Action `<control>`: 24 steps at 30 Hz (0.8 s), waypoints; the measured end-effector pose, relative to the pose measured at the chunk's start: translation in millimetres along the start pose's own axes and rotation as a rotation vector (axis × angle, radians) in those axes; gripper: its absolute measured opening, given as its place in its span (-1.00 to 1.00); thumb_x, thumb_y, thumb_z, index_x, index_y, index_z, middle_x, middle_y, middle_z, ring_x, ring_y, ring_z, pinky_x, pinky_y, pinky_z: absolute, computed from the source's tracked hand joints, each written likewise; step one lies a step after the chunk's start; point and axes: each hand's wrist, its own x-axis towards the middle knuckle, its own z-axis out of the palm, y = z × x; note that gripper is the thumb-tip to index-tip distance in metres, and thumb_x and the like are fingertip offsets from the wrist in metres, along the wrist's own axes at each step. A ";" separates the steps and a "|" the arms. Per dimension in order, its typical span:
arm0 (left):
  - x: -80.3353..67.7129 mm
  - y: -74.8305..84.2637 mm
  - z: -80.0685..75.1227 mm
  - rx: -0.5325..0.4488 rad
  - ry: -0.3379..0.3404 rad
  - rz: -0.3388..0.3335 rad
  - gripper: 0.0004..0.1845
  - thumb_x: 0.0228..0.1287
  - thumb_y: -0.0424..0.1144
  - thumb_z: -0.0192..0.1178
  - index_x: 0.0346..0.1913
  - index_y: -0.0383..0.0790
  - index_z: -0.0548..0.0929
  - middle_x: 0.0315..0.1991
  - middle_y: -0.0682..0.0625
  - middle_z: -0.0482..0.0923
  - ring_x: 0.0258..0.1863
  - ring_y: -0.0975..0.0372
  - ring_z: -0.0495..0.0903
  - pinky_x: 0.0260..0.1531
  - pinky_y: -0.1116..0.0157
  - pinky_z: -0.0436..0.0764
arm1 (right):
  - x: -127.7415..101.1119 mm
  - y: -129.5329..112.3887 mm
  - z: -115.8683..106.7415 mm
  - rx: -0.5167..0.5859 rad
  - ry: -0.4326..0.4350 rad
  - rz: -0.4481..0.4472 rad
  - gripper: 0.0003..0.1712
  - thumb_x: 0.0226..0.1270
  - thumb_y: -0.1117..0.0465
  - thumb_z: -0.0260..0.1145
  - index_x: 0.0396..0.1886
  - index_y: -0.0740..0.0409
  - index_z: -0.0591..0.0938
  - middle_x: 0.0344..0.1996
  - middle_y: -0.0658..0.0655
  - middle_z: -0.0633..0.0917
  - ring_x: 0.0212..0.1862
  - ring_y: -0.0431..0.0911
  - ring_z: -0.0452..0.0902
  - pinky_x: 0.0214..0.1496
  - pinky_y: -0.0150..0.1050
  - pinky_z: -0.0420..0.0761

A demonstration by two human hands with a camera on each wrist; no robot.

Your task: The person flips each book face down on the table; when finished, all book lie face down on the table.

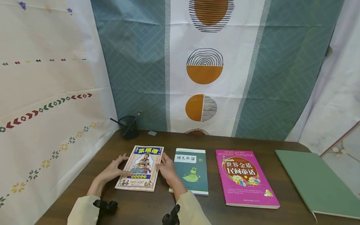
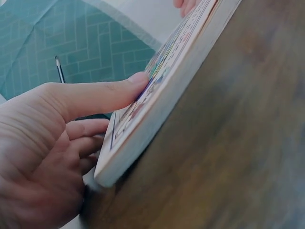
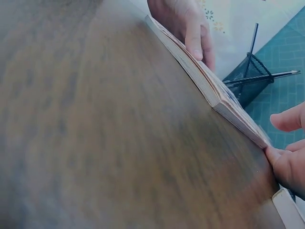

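A cartoon-covered paperback book with a yellow title on blue lies at the left of the dark wooden table. My left hand holds its left side: the thumb presses on the cover, while the other fingers sit curled at the book's edge. At the opposite side is my right hand, its fingertips touching the book's right edge. In the right wrist view, the thumb of that hand stands raised off the cover. A green-and-white book lies just right of this hand, partly covered by the wrist.
Further right lie a magenta book and a large green notebook. A black mesh pen cup with pens stands at the back left, beside a small pale eraser-like block. Patterned cloth hangs behind the table.
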 end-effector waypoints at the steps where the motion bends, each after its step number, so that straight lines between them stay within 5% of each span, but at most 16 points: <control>1: 0.1 0.6 0.0 -0.017 -0.005 0.002 -0.11 0.04 -0.24 0.43 0.40 -0.43 0.23 0.52 -0.45 -0.23 0.49 -0.35 -0.39 0.34 -0.40 -0.29 | 0.2 -0.1 0.3 -0.001 0.001 0.003 -0.20 0.35 0.46 0.11 0.50 0.46 -0.01 0.50 0.45 0.05 0.51 0.28 0.01 0.44 0.06 0.32; 9: 2.8 1.8 4.1 -0.085 0.007 0.010 -0.05 0.08 -0.25 0.39 0.46 -0.49 0.11 0.49 -0.44 -0.01 0.49 -0.30 -0.05 0.41 -0.28 0.01 | -0.2 -0.2 0.8 -0.021 0.023 0.002 -0.21 0.33 0.45 0.12 0.49 0.46 0.03 0.49 0.45 0.10 0.51 0.28 0.04 0.41 0.06 0.36; 12: 4.2 -2.0 3.2 -0.194 0.018 0.008 -0.05 0.15 -0.28 0.35 0.49 -0.46 0.03 0.52 -0.39 -0.04 0.52 -0.24 -0.06 0.45 -0.21 0.01 | 0.4 0.9 0.6 -0.026 0.036 -0.003 -0.20 0.30 0.45 0.13 0.49 0.47 0.04 0.48 0.45 0.12 0.50 0.27 0.05 0.42 0.06 0.34; 15: 6.7 -5.1 1.4 -0.339 0.009 0.039 -0.07 0.22 -0.35 0.29 0.51 -0.43 -0.05 0.55 -0.33 -0.13 0.54 -0.17 -0.13 0.44 0.24 0.27 | 2.2 1.3 0.1 -0.034 0.051 -0.001 -0.19 0.28 0.44 0.14 0.49 0.46 0.05 0.48 0.44 0.13 0.50 0.26 0.06 0.43 0.05 0.33; 18: 7.6 -5.6 1.5 -0.475 -0.002 0.050 -0.09 0.28 -0.40 0.21 0.53 -0.39 -0.13 0.57 -0.28 -0.19 0.55 0.00 0.01 0.16 0.60 0.43 | 2.8 0.2 -0.2 -0.035 0.065 0.005 -0.18 0.26 0.43 0.15 0.49 0.44 0.06 0.49 0.42 0.13 0.51 0.24 0.07 0.43 0.05 0.33; 21: 6.4 -4.2 2.6 -0.547 -0.007 0.022 -0.10 0.32 -0.41 0.16 0.53 -0.42 -0.18 0.56 -0.34 -0.18 0.33 0.31 0.39 0.00 0.60 0.53 | 2.0 -1.3 0.4 -0.030 0.066 0.021 -0.17 0.26 0.42 0.15 0.50 0.41 0.06 0.50 0.40 0.13 0.51 0.23 0.07 0.43 0.04 0.35; 24: 4.8 -1.6 3.5 -0.557 -0.007 -0.016 -0.10 0.33 -0.39 0.16 0.52 -0.46 -0.21 0.52 -0.43 -0.12 -0.01 0.52 0.52 -0.06 0.48 0.62 | 1.2 -1.6 2.5 -0.021 0.060 0.038 -0.15 0.24 0.41 0.17 0.51 0.38 0.06 0.50 0.37 0.14 0.52 0.22 0.07 0.42 0.03 0.37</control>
